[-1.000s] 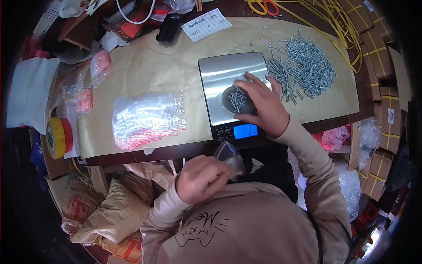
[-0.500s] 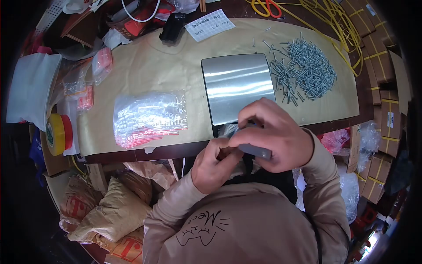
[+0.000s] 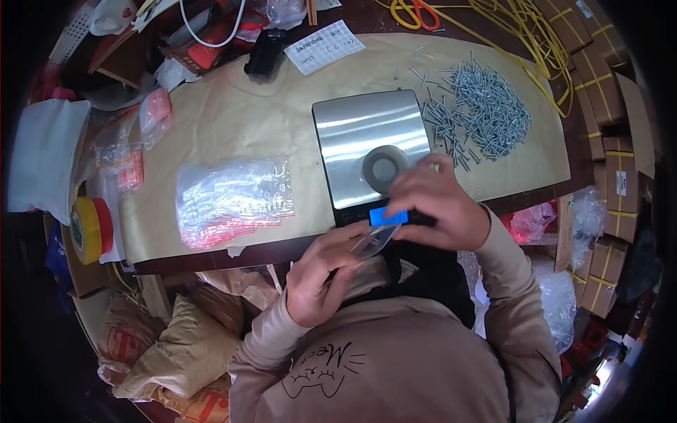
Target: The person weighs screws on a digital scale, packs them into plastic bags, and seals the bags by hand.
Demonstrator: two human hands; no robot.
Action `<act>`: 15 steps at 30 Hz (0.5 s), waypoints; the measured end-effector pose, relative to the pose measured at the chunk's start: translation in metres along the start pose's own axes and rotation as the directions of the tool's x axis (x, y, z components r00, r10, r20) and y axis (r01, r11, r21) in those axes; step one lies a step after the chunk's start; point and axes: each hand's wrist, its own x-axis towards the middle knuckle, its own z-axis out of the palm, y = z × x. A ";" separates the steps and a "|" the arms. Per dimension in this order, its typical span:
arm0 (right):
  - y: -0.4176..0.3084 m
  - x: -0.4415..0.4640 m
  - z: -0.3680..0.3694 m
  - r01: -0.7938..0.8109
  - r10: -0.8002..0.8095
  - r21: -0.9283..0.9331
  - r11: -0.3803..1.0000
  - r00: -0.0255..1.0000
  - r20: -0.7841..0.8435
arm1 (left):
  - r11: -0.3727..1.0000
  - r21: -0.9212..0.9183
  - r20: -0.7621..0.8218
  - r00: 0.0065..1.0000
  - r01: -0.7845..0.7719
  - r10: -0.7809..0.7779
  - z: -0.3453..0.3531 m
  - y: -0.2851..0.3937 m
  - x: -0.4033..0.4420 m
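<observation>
My left hand (image 3: 321, 271) is closed on a small clear plastic bag (image 3: 375, 242), held just in front of the scale. Its contents are hard to make out. My right hand (image 3: 444, 208) is slightly blurred, thumb and fingers apart, between the bag and a grey round cup (image 3: 385, 169). Nothing shows in its grasp. The cup rests upright on the steel plate of a digital scale (image 3: 356, 127), whose blue display (image 3: 388, 216) is lit. Right of the scale lies a heap of metal screws (image 3: 490, 109).
Clear bags with red edges (image 3: 235, 201) lie in a stack on the left of the brown paper (image 3: 233, 120). A handwritten label sheet (image 3: 324, 47), scissors (image 3: 416, 14) and yellow strapping (image 3: 522, 42) are at the back. Tape rolls (image 3: 92, 229) stand left; cartons (image 3: 606, 176) are piled right.
The grey cup has left my right hand and now stands on the scale plate. My right hand's fingers have opened. My left hand still holds the bag, now more visible.
</observation>
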 end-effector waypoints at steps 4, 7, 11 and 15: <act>-0.018 -0.005 0.002 0.126 -0.129 -0.050 0.991 0.989 -0.067 | 0.981 -0.189 -0.017 0.999 0.033 -0.036 0.007 0.001 0.000; -0.030 -0.004 -0.001 0.208 -0.212 -0.101 0.973 0.977 -0.024 | 0.964 -0.218 -0.043 0.986 0.149 -0.162 0.014 0.012 0.001; -0.033 -0.003 0.013 0.203 -0.224 -0.186 0.961 0.969 -0.102 | 0.991 -0.009 0.003 0.991 0.136 -0.136 0.007 0.010 0.009; -0.036 -0.002 0.019 0.192 -0.218 -0.206 0.960 0.969 -0.116 | 0.972 -0.005 -0.009 0.972 0.236 -0.236 0.005 0.014 0.006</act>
